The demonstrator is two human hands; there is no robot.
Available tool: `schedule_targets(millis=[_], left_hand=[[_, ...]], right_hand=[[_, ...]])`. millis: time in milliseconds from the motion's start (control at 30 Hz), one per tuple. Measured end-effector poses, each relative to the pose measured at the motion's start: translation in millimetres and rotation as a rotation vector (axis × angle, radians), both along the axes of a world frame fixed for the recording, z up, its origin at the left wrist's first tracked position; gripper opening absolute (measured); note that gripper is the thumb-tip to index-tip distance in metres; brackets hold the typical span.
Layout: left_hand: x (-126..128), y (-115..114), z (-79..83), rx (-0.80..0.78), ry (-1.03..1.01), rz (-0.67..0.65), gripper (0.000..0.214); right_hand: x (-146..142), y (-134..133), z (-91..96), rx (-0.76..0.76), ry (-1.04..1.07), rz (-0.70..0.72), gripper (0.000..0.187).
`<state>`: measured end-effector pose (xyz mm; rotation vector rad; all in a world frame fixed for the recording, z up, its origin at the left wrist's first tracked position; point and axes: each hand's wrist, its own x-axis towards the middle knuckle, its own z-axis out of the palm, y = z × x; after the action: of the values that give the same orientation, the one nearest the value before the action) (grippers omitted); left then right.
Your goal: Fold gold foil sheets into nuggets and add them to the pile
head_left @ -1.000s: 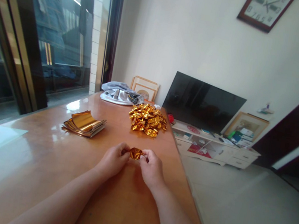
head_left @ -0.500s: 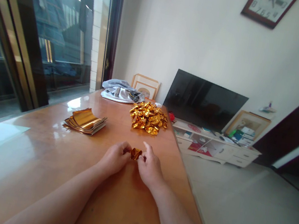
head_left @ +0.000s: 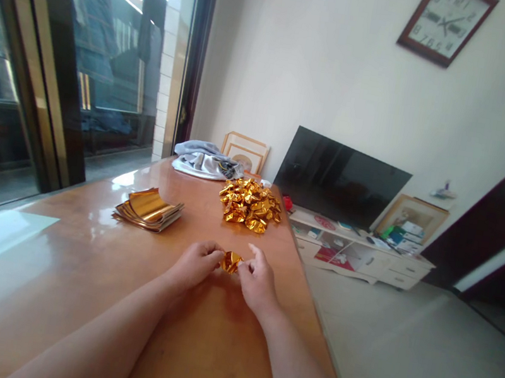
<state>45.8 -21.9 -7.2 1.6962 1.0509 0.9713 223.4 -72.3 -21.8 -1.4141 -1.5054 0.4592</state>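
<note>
With left hand point(head_left: 195, 263) and right hand point(head_left: 259, 281), pinching gold foil point(head_left: 231, 262); lifted right forefinger point(head_left: 257, 253) under 1 second ago, probably mid-shaping.

Two-handed pinch

Left hand point(head_left: 196, 263) at left side of gold foil piece point(head_left: 231, 263), thumb and fingertips pinched on its edge. Right hand point(head_left: 260, 279) at its right side: thumb and curled fingers gripping, one finger point(head_left: 253, 250) raised clear, angled beyond it. Left forearm point(head_left: 116, 321) and right forearm point(head_left: 297, 356) bare, on the near side of the foil, converging toward it.
</note>
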Motion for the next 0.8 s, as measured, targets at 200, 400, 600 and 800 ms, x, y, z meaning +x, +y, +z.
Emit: schedule_targets(millis=[200,400,600,800], left_hand=[[-1,5,-6.1,-0.018,-0.053,-0.025,0.031],[-3,13,-11.4,-0.069,-0.136,0.025,0.03],[-7,21,-15.2,-0.178,-0.238,0.118,0.025],[-9,24,-14.6,-0.269,-0.341,0.147,0.02]], right_hand=[[-4,2,0.3,0.025,0.013,-0.015,0.058],[-8,4,3.0,-0.034,0.064,0.021,0.053],[-4,1,13.1,-0.154,0.148,0.039,0.042],[-5,0,23.2,-0.19,0.041,0.028,0.04]])
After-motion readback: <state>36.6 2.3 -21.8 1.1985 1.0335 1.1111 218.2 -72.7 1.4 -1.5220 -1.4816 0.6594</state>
